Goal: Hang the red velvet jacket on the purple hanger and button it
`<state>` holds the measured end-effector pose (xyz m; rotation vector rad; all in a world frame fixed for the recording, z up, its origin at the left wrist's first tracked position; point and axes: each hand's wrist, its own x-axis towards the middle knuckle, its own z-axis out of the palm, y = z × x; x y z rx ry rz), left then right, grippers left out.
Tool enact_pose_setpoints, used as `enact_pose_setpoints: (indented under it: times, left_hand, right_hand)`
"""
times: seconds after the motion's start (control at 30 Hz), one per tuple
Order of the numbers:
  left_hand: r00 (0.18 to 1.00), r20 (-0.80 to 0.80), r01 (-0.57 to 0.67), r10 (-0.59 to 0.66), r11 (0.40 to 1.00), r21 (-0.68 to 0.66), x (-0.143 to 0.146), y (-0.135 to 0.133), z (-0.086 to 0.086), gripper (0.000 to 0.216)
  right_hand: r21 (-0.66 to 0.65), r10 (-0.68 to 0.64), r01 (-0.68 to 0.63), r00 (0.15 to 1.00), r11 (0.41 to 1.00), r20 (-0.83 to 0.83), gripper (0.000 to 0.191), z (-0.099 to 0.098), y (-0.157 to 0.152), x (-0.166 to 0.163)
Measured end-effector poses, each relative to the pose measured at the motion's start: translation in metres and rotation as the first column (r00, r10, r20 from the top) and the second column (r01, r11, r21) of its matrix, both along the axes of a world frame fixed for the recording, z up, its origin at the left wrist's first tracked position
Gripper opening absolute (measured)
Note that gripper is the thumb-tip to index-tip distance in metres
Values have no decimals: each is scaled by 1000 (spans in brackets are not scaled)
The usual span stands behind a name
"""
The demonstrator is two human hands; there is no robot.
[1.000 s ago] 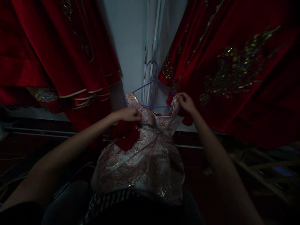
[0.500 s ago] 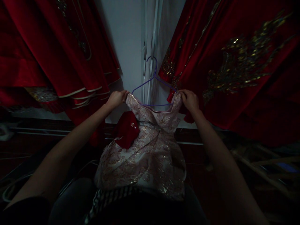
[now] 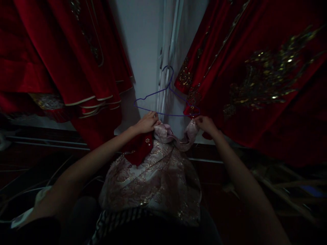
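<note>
A pale pink brocade dress [image 3: 163, 177] with a shiny gold pattern lies across my lap, its neckline folded over. My left hand [image 3: 147, 123] pinches one shoulder of it, just below the hanger's bottom bar. The other shoulder is between the fingertips of my right hand [image 3: 207, 125]. Above both hands is a thin purple hanger [image 3: 167, 89], both ends free of the dress; what its hook rests on is not clear. A dark red piece of cloth [image 3: 139, 151] with a small beaded flower lies on the dress's left side, partly behind my left wrist.
Red garments with pale trim [image 3: 94, 75] hang at the left. At the right hangs red cloth with gold sequins [image 3: 270, 75]. Between them stands a pale wall [image 3: 143, 44] with vertical strips. Wooden bars [image 3: 283, 190] show dimly at the lower right.
The dress's shoulders have come off the hanger and sunk below it, and the neckline has folded. My left hand has moved right and down; my right hand has dropped a little.
</note>
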<state>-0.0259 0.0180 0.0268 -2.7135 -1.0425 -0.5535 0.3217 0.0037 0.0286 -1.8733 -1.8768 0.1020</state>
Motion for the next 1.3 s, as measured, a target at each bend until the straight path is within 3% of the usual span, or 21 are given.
enact_pose_setpoints:
  times: [0.1,0.2,0.3,0.37,0.53,0.8,1.03,1.13,1.3]
  left_hand:
    - [990,38,134,-139,985,113,34,8,-6,33]
    - [994,-2,110,-110,989,96,54,18,-26,28]
    - [999,-7,45,-45,991,123,57,17,-46,26]
    - [999,0,50,-50,986,157,53,9,-50,26]
    - [997,-22,80,-78,985,151,37,-6,-40,25]
    - [997,10,75,-77,989,126,41,-9,-36,23]
    - [989,87,117,-120,993,34,44,-6,-32,29]
    - [964,206,183,-169,982,-54,55,-1,-25,34]
    - [858,447,360,-251,916,-176,82,3,-17,40]
  right_hand:
    - [84,85,-93,992,992,90,23,4,-4,-14]
    - [196,83,-119,979,973,184,23,7,-6,-16]
    - [305,-26,-20,989,952,147,26,8,-4,-5]
    - [354,-120,85,990,931,76,27,9,-2,6]
    - [421,-257,257,965,870,-57,29,14,6,32]
    - [395,-280,257,960,882,0,29,16,6,41]
    - [462,-140,87,987,883,82,27,30,6,12]
    - [496,-105,39,989,867,105,29,39,7,-7]
    - [565,-39,27,999,825,8,32,49,9,-38]
